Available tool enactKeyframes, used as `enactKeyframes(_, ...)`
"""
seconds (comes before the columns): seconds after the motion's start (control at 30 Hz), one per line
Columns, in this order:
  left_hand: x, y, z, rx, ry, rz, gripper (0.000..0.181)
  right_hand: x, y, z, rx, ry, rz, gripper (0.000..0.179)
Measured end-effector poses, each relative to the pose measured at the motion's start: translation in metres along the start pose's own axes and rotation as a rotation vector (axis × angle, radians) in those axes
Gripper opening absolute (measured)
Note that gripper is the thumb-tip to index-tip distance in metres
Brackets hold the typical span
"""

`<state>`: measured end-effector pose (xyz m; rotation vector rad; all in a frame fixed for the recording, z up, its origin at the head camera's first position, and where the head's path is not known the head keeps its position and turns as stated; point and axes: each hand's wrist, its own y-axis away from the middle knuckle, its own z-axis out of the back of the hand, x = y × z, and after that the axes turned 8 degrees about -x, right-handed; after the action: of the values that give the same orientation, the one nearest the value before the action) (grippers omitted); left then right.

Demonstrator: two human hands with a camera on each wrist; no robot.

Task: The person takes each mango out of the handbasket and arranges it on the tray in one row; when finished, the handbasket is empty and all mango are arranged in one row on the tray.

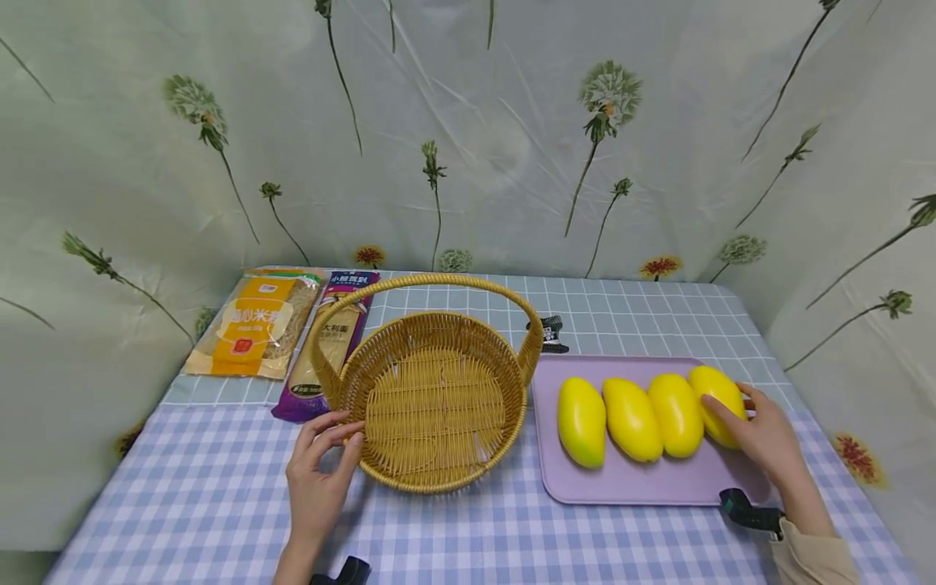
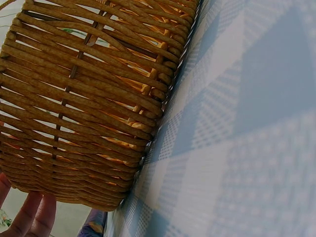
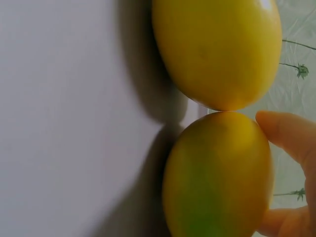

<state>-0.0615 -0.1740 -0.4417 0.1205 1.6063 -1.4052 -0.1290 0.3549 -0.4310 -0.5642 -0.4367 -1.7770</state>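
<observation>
A round wicker basket [image 1: 439,483] with a tall arched handle stands mid-table. At its left rim my left hand [image 1: 319,475] pinches the edge with thumb and fingers; in the left wrist view the fingertips [image 2: 42,212] lie against the woven wall. To the right, a purple tray [image 1: 621,491] bears a row of yellow mangoes. My right hand [image 1: 768,431] grips the rightmost mango [image 1: 720,394], thumb on one side and fingers on the other. In the right wrist view this mango [image 3: 217,173] touches its neighbour [image 3: 217,49].
A noodle bag with an orange label [image 1: 249,325] and a purple spaghetti packet [image 1: 300,398] lie left of the basket. A small black packet [image 1: 552,335] sits behind the tray. The checkered tablecloth [image 1: 183,504] ends at a floral curtain [image 1: 483,146].
</observation>
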Motion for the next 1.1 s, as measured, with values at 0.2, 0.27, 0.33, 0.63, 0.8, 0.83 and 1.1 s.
enactKeyframes(0.2, -0.001, 0.001, -0.001, 0.001, -0.002, 0.011, 0.021, 0.001, 0.004, 0.002, -0.042, 0.009, 0.005, 0.087)
enactKeyframes(0.27, -0.001, 0.0, -0.002, 0.001, 0.0, 0.009, 0.021, 0.001, 0.006, 0.001, -0.085, 0.006, 0.011, 0.086)
enactKeyframes(0.33, 0.0, 0.0, -0.002, 0.002, 0.005, 0.007, 0.021, 0.0, 0.01, 0.0, -0.147, 0.003, 0.041, 0.081)
enactKeyframes(0.63, 0.002, -0.003, 0.0, 0.014, 0.004, -0.008, 0.021, 0.027, 0.029, -0.004, -0.496, -0.122, 0.284, 0.039)
enactKeyframes(0.8, 0.002, -0.005, 0.004, 0.012, -0.026, -0.022, 0.021, 0.053, 0.033, -0.017, -0.578, -0.239, 0.538, 0.026)
enactKeyframes(0.83, 0.002, -0.005, 0.005, 0.012, -0.038, -0.024, 0.021, 0.059, 0.034, -0.02, -0.574, -0.253, 0.584, 0.025)
enactKeyframes(1.1, 0.017, -0.007, 0.014, -0.013, -0.135, -0.121, 0.014, 0.098, 0.04, -0.033, -0.396, -0.304, 0.778, 0.024)
